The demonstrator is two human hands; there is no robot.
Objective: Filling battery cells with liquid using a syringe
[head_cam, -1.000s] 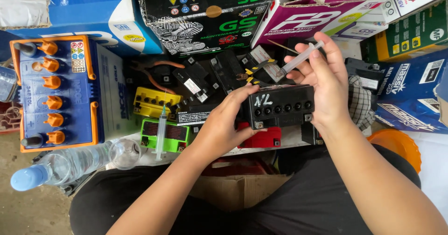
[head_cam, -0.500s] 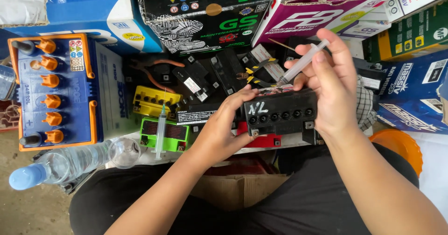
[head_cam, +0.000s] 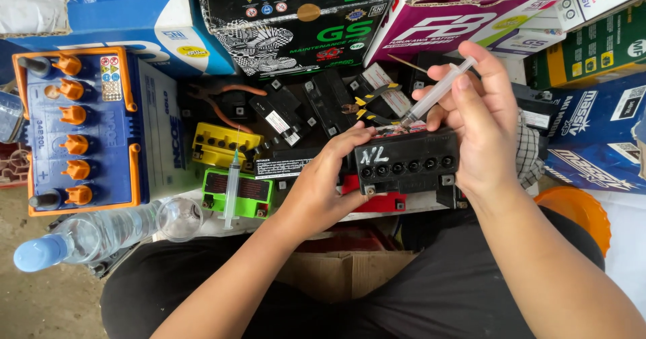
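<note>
Black six-holed battery (head_cam: 406, 161), white scrawl

Our left hand (head_cam: 323, 177) reaches forward from the lower left, forearm bare and slanting up toward the middle, palm turned down, its fingers (head_cam: 350, 140) curled in a grip with the thumb tucked below. Our right hand (head_cam: 478, 124) comes in from the lower right on a bare forearm, wrist bent, fingers (head_cam: 471, 77) pinched together high and the rest of the hand folded downward, close beside the left.
</note>
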